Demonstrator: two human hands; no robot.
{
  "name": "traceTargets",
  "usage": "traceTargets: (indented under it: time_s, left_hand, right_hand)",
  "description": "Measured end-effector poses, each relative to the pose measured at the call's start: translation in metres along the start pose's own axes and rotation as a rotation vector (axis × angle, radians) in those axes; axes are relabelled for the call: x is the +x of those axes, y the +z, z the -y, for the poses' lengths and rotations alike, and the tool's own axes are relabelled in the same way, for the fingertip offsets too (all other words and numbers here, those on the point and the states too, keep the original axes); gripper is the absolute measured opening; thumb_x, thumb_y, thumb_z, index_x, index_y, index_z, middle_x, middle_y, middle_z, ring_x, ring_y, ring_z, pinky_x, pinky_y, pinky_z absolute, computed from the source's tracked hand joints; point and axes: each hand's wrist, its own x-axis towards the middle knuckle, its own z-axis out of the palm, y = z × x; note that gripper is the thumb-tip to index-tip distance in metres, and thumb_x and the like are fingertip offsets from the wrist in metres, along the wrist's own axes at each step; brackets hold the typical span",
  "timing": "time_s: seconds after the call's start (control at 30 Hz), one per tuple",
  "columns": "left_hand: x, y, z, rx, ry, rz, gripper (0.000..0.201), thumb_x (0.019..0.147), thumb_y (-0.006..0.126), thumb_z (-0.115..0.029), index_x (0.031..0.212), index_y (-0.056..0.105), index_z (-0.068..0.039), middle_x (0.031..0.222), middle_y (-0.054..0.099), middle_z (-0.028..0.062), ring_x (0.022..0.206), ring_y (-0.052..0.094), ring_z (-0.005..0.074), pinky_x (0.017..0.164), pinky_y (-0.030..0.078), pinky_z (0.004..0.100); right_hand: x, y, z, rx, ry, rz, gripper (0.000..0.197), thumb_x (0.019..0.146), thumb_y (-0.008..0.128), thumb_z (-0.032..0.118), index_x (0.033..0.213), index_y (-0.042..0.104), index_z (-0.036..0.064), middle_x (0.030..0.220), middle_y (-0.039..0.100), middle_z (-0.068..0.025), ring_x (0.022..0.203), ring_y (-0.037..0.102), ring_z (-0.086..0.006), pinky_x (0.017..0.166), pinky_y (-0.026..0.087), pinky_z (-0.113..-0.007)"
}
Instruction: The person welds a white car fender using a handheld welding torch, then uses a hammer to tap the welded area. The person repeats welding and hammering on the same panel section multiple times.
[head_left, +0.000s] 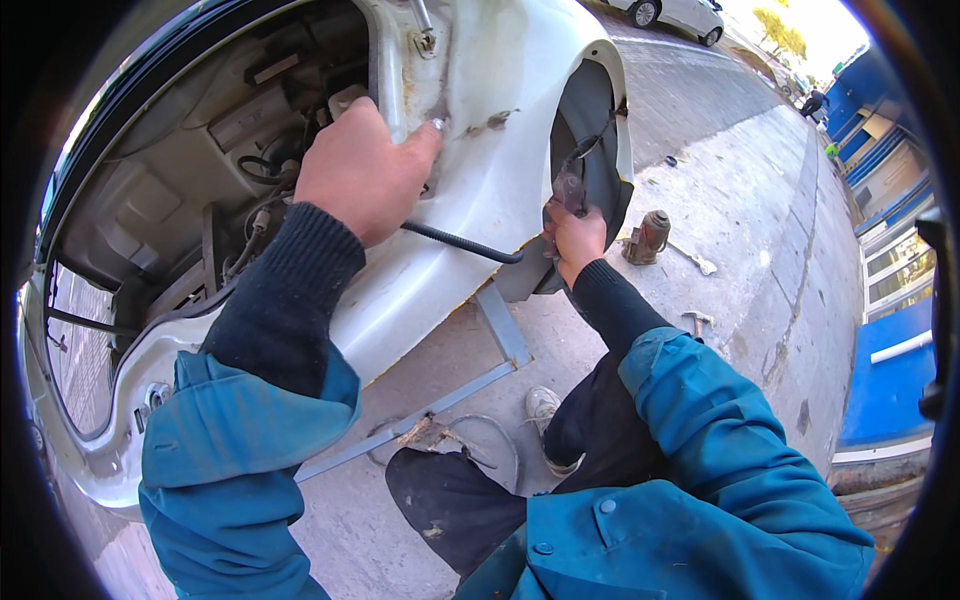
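My left hand (365,170) is over the rim of an opening in a white car body (450,215), closed, one digit stretched toward the outer panel. Its other fingertips and anything in them are hidden. A black corrugated hose (465,243) comes out below this hand and runs across the panel toward the wheel arch. My right hand (578,240) is at the arch's lower edge, fingers closed around something partly translucent. Above it, a dark strip (583,150) hangs in front of the grey arch liner (590,105).
Cables and brackets fill the opening at left. A grey metal stand (503,325) reaches under the body. A rusty bottle jack (647,238), a metal tool (692,258) and a hammer (697,321) are on the concrete at right. Beyond are a blue building (890,370) and a parked car (680,15).
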Motion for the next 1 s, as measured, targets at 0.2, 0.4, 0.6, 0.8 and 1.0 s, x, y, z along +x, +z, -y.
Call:
traceTargets:
  time_s: [0.2, 0.4, 0.6, 0.8, 1.0]
  left_hand:
    - [0.0, -0.001, -0.001, 0.0, 0.0, 0.003, 0.068, 0.103, 0.066, -0.049, 0.121, 0.066, 0.016, 0.11, 0.077, 0.0338, 0.102, 0.078, 0.0436, 0.093, 0.061, 0.0489]
    - [0.0, 0.0, -0.002, 0.005, 0.002, 0.0, 0.068, 0.103, 0.066, -0.049, 0.12, 0.067, 0.016, 0.109, 0.077, 0.0335, 0.1, 0.078, 0.0428, 0.092, 0.061, 0.0481]
    - [0.0, 0.0, -0.001, 0.006, 0.008, -0.001, 0.068, 0.103, 0.066, -0.049, 0.119, 0.067, 0.016, 0.107, 0.077, 0.0332, 0.097, 0.079, 0.042, 0.09, 0.062, 0.0478]
    - [0.001, 0.002, 0.0, 0.001, 0.008, -0.003, 0.068, 0.103, 0.066, -0.049, 0.119, 0.067, 0.017, 0.105, 0.077, 0.033, 0.096, 0.079, 0.0415, 0.089, 0.062, 0.0476]
    - [0.001, 0.001, 0.001, -0.02, 0.008, 0.011, 0.068, 0.103, 0.066, -0.049, 0.118, 0.067, 0.017, 0.105, 0.077, 0.0329, 0.096, 0.079, 0.0419, 0.09, 0.062, 0.0478]
  right_hand:
    - [-0.009, 0.004, 0.003, 0.03, 0.024, -0.033, 0.045, 0.096, 0.08, 0.009, 0.133, 0.057, -0.0024, 0.099, 0.068, -0.0098, 0.074, 0.068, -0.0163, 0.06, 0.056, -0.033]
    - [-0.006, 0.005, 0.001, -0.044, -0.033, -0.058, 0.048, 0.097, 0.08, 0.01, 0.137, 0.057, -0.0036, 0.1, 0.069, -0.0094, 0.074, 0.068, -0.0155, 0.061, 0.057, -0.032]
    - [0.0, 0.005, -0.003, -0.043, -0.012, -0.052, 0.048, 0.097, 0.08, 0.01, 0.137, 0.058, -0.0035, 0.102, 0.07, -0.0096, 0.075, 0.068, -0.016, 0.06, 0.057, -0.032]
    - [-0.003, 0.006, 0.001, -0.015, -0.054, -0.059, 0.04, 0.097, 0.08, 0.012, 0.129, 0.059, -0.0017, 0.096, 0.069, -0.0078, 0.071, 0.068, -0.016, 0.054, 0.054, -0.034]
    - [-0.01, 0.006, 0.003, -0.022, 0.028, -0.052, 0.041, 0.099, 0.08, 0.015, 0.13, 0.058, -0.0008, 0.095, 0.069, -0.007, 0.07, 0.067, -0.0159, 0.051, 0.052, -0.034]
